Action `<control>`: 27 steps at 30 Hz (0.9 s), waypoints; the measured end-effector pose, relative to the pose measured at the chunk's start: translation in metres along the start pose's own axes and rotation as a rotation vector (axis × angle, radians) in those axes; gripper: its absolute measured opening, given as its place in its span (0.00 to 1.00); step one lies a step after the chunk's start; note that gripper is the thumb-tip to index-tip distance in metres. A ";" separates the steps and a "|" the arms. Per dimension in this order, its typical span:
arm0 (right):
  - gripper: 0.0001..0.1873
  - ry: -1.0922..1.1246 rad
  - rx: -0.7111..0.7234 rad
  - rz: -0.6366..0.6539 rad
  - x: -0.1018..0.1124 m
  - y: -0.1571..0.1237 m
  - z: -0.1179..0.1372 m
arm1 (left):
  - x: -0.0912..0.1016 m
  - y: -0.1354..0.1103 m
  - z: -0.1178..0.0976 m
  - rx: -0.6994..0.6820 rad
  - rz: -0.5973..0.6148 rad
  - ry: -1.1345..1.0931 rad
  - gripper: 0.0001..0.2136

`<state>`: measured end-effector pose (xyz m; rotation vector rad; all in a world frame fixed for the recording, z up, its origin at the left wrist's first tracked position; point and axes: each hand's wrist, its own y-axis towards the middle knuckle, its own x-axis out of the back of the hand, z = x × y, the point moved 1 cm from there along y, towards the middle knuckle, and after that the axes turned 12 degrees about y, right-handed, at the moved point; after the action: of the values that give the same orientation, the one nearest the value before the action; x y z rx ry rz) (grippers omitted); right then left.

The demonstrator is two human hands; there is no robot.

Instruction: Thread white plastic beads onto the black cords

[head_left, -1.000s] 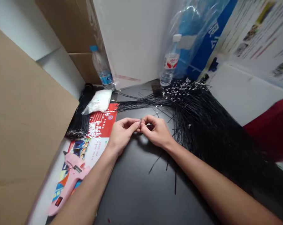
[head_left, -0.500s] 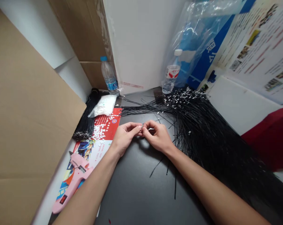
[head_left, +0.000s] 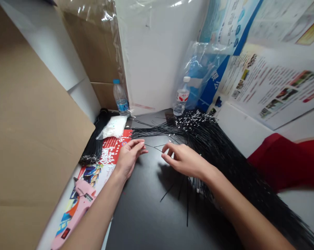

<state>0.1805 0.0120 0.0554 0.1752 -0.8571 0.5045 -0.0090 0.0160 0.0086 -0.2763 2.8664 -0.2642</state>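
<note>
A thin black cord (head_left: 153, 147) stretches between my hands. My left hand (head_left: 129, 156) is half open near its end, though I can't tell whether it grips it. My right hand (head_left: 184, 159) is open, apparently holding nothing, beside the heap of white-tagged black cords (head_left: 219, 156). The black tabletop (head_left: 143, 215) runs beneath both. Left, a red leaflet (head_left: 117, 146) and pink glue gun (head_left: 79, 205) lie before a tall cardboard sheet (head_left: 34, 139).
</note>
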 end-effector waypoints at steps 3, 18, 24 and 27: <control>0.12 -0.102 -0.074 0.133 0.026 -0.023 0.005 | 0.004 -0.001 -0.006 -0.056 0.035 0.180 0.09; 0.13 -0.566 0.035 -0.230 0.036 0.065 -0.029 | 0.060 -0.003 -0.039 -0.236 -0.418 1.732 0.16; 0.10 -0.509 0.399 -0.060 -0.037 0.138 0.004 | 0.057 0.002 -0.035 -0.135 -0.403 1.812 0.14; 0.11 -0.532 0.478 -0.053 -0.050 0.157 0.003 | 0.055 0.007 -0.028 -0.136 -0.341 1.796 0.16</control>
<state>0.0736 0.1300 0.0112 0.7950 -1.2335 0.6194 -0.0699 0.0154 0.0219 -0.9335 4.5821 -0.5960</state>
